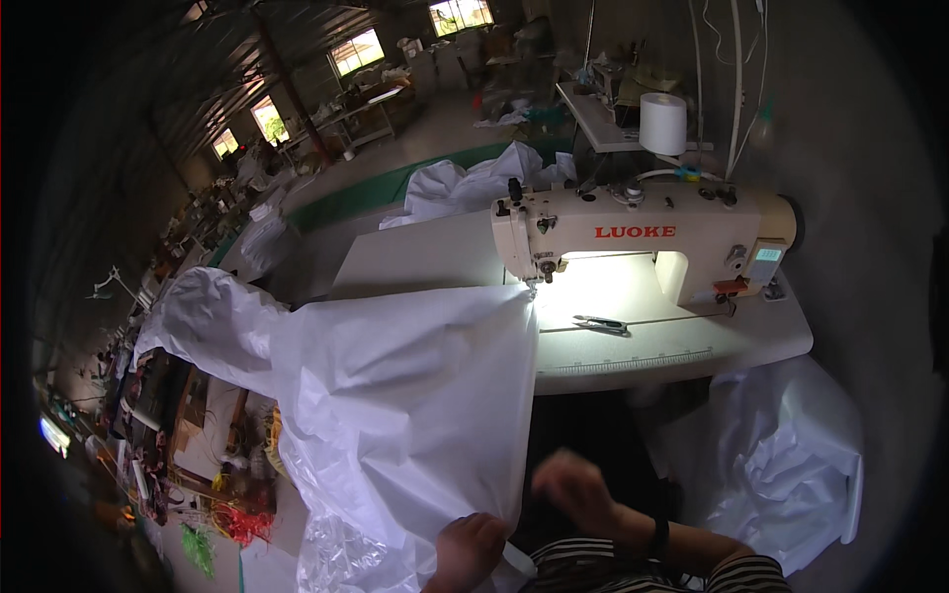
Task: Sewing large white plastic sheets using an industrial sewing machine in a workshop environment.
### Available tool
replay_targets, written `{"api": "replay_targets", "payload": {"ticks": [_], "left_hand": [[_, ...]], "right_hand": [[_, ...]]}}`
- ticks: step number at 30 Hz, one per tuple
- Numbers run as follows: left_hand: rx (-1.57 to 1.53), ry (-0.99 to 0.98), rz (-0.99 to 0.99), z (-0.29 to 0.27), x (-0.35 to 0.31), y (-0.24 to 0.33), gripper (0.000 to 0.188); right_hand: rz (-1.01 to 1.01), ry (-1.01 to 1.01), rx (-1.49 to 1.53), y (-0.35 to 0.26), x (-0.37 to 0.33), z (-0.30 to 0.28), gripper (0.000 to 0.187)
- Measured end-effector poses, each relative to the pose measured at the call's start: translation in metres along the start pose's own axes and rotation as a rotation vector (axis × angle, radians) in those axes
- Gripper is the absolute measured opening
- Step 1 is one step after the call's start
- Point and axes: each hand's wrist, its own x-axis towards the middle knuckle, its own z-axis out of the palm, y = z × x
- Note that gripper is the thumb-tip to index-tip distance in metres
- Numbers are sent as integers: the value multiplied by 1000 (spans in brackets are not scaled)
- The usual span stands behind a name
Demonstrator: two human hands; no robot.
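A large white plastic-like sheet [415, 366] drapes over the left of the sewing table and down toward me. Its far right corner lies under the needle area of a cream sewing machine [633, 222]. Near the lower edge, my left hand [470, 549] is closed on the sheet's near right edge. My right hand [576, 489] is raised beside that edge, apart from the sheet; motion blur hides its fingers. On the lit machine bed rests a pair of thread snips [601, 324].
More white sheeting [786, 460] hangs in a heap at the right, below the table [692, 346]. A white thread cone [662, 124] stands behind the machine. Crumpled white material [465, 183] lies beyond the table. Red strands [240, 524] and green strands [197, 549] are at lower left.
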Motion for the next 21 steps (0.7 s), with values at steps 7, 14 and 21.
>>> {"api": "replay_targets", "payload": {"ticks": [7, 14, 21], "left_hand": [[31, -237, 405, 2, 41, -5, 6], [14, -325, 517, -1, 47, -16, 6], [128, -338, 453, -18, 83, -40, 9]], "right_hand": [[372, 1, -402, 75, 61, 5, 69], [468, -269, -1477, 97, 151, -3, 57], [380, -243, -1620, 102, 129, 16, 53]]}}
